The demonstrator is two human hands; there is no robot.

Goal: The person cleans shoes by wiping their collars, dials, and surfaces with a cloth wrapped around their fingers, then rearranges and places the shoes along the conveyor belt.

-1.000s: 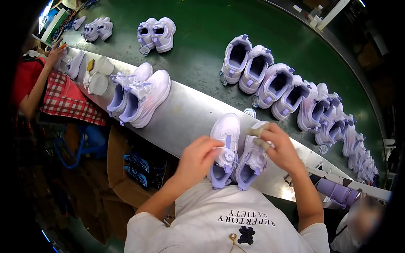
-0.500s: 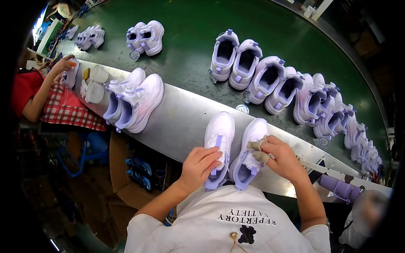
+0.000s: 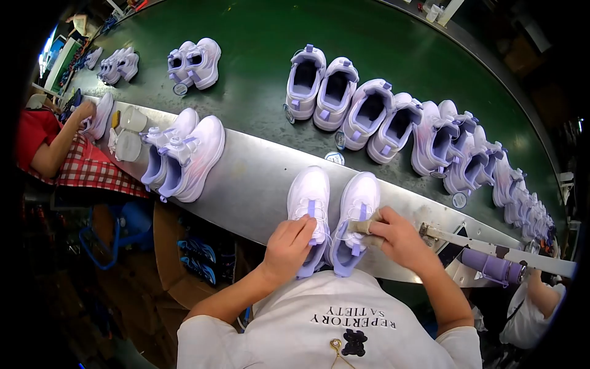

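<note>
Hands [image 3: 287, 249] curl over two pale shoes [image 3: 309, 189], hiding part of each; whether they pinch anything, I cannot tell.

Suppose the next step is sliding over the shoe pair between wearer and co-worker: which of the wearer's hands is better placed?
Probably the left hand: it is nearer that pair; the right hand is farther off, at another shoe.

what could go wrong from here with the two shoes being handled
The left shoe and right shoe appear heel-on to the metal bench's near edge, so a tug might tip one off. Beige finger covers might make the right hand fumble.
</note>
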